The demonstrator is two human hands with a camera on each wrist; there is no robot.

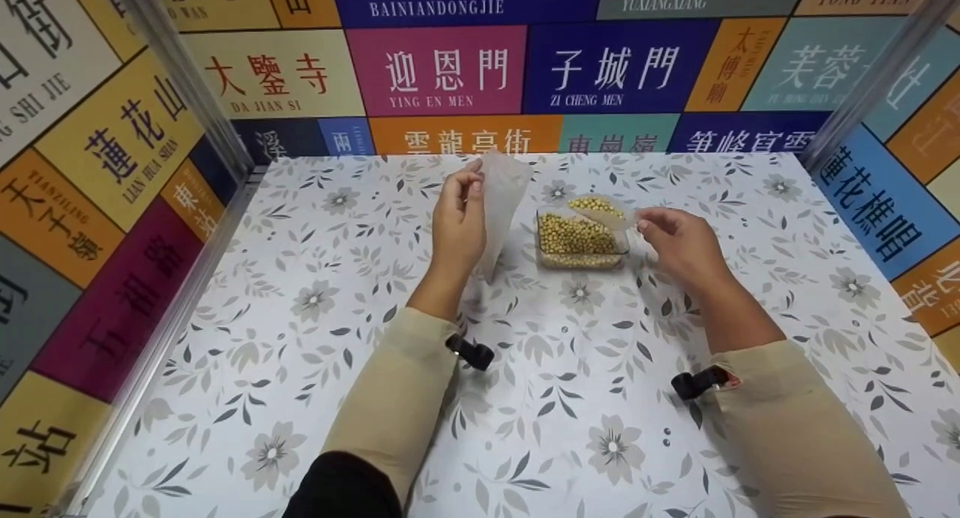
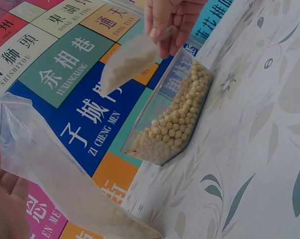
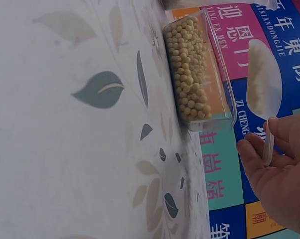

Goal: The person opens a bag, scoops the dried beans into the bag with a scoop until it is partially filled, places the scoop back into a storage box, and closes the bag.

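Observation:
At the upper middle of the table in the head view, my left hand [image 1: 459, 218] pinches the top of a translucent plastic bag [image 1: 508, 203]. The bag hangs down, and some pale contents show faintly near its lower end in the left wrist view. To the right, my right hand [image 1: 686, 248] grips the short handle of a translucent plastic scoop [image 1: 616, 220]. Soybeans fill the bowl of this scoop [image 3: 264, 79], which is raised over the far right part of a clear rectangular box [image 2: 172, 114]. Many soybeans [image 1: 574, 237] lie in that box.
A white tablecloth [image 1: 525, 398] with grey flowers and leaves covers the table. Colourful panels with Chinese lettering [image 1: 439, 72] stand behind and along the sides. Black wrist cameras [image 1: 470, 351] are strapped over both beige sleeves.

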